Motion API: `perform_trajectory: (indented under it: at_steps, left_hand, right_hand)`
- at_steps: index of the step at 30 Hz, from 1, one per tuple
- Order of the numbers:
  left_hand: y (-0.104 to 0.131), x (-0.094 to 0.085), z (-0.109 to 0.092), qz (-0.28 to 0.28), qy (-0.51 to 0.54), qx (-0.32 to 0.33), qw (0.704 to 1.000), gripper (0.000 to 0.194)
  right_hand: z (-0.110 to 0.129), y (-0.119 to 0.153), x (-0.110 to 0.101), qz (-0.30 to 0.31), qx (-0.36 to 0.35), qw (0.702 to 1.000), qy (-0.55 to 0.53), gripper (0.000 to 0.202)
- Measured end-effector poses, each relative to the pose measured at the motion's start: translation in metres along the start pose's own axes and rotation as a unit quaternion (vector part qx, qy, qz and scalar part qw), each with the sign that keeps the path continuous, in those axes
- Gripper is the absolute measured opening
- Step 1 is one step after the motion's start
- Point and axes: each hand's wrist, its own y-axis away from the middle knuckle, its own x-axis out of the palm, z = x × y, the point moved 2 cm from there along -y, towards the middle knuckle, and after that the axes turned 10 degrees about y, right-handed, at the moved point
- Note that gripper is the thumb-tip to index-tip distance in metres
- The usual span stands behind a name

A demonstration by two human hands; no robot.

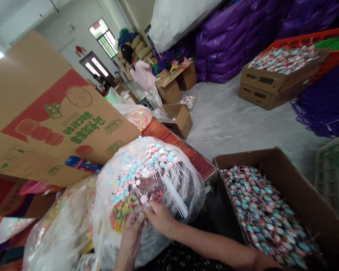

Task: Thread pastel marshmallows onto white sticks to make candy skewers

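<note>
Both of my hands meet over a big clear plastic bag point(192, 180) of candy. My left hand point(132, 227) is closed, its thumb and fingers pinched on something too small to make out. Fingers bent, my right hand point(160, 218) grips a thin white stick beside it. A round pink candy point(144, 198) shows just above the fingertips; whether it is on that stick I cannot tell. Around the hands lie ring-shaped colored candies point(122, 210), dark red rings point(157, 195), and pastel round candies point(130, 175). A bundle of white sticks point(173, 194) and candies on sticks point(161, 154) lie farther up.
On the right stands a cardboard box point(293, 184) full of wrapped candies. A large carton point(101, 113) rises at left, with a blue pouch point(81, 163) before it. Behind are a reddish wooden tabletop point(175, 141), stacked boxes point(271, 81), purple bags point(223, 41) and a person point(144, 73).
</note>
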Motion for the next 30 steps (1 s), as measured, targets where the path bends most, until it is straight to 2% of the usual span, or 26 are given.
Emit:
perform_trajectory:
  at_steps: [1, 4, 6, 8, 11, 13, 15, 18, 19, 20, 22, 25, 30]
  left_hand:
    - [0.003, 0.005, -0.004, -0.003, 0.000, 0.003, 1.000, 0.054]
    - [0.005, 0.019, -0.015, -0.019, -0.009, 0.010, 1.000, 0.056]
    - [0.001, 0.023, -0.017, -0.041, -0.012, 0.012, 0.999, 0.047]
    - [-0.004, 0.026, -0.014, -0.054, -0.007, 0.001, 0.999, 0.041]
    - [-0.011, 0.034, -0.009, 0.014, -0.062, 0.010, 0.998, 0.033]
    - [-0.015, 0.040, -0.006, 0.056, -0.087, 0.010, 0.995, 0.032]
    - [-0.019, 0.044, -0.006, 0.075, -0.106, 0.039, 0.991, 0.030]
    - [-0.018, 0.042, -0.013, 0.048, -0.132, 0.142, 0.980, 0.029]
    - [-0.015, 0.040, -0.014, 0.038, -0.126, 0.156, 0.979, 0.029]
    - [-0.011, 0.038, -0.015, 0.038, -0.104, 0.145, 0.983, 0.028]
    - [0.000, 0.037, -0.013, 0.063, -0.016, 0.069, 0.996, 0.034]
    - [0.017, 0.041, -0.009, 0.099, 0.134, -0.036, 0.985, 0.045]
    - [0.024, 0.038, -0.006, 0.077, 0.249, -0.087, 0.962, 0.046]
  right_hand:
    - [0.000, 0.002, -0.003, -0.007, -0.002, 1.000, 0.007, 0.030]
    - [-0.007, 0.012, -0.008, 0.019, -0.001, 1.000, 0.009, 0.026]
    - [-0.010, 0.023, -0.010, 0.028, -0.089, 0.995, 0.019, 0.015]
    - [-0.011, 0.035, -0.011, 0.043, -0.161, 0.986, 0.019, 0.017]
    - [-0.007, 0.050, -0.012, 0.071, -0.209, 0.975, 0.016, 0.026]
    - [-0.004, 0.054, -0.011, 0.082, -0.205, 0.975, 0.019, 0.028]
    - [-0.002, 0.054, -0.012, 0.080, -0.183, 0.980, 0.017, 0.027]
    - [-0.003, 0.049, -0.019, 0.044, -0.114, 0.992, -0.016, 0.027]
    - [-0.004, 0.046, -0.022, 0.025, -0.088, 0.995, -0.037, 0.028]
    - [-0.004, 0.044, -0.025, 0.008, -0.068, 0.996, -0.061, 0.028]
    - [-0.003, 0.038, -0.029, -0.009, -0.048, 0.993, -0.107, 0.030]
    - [-0.002, 0.030, -0.025, 0.013, -0.041, 0.990, -0.135, 0.036]
    - [-0.002, 0.029, -0.017, 0.037, -0.017, 0.993, -0.113, 0.036]
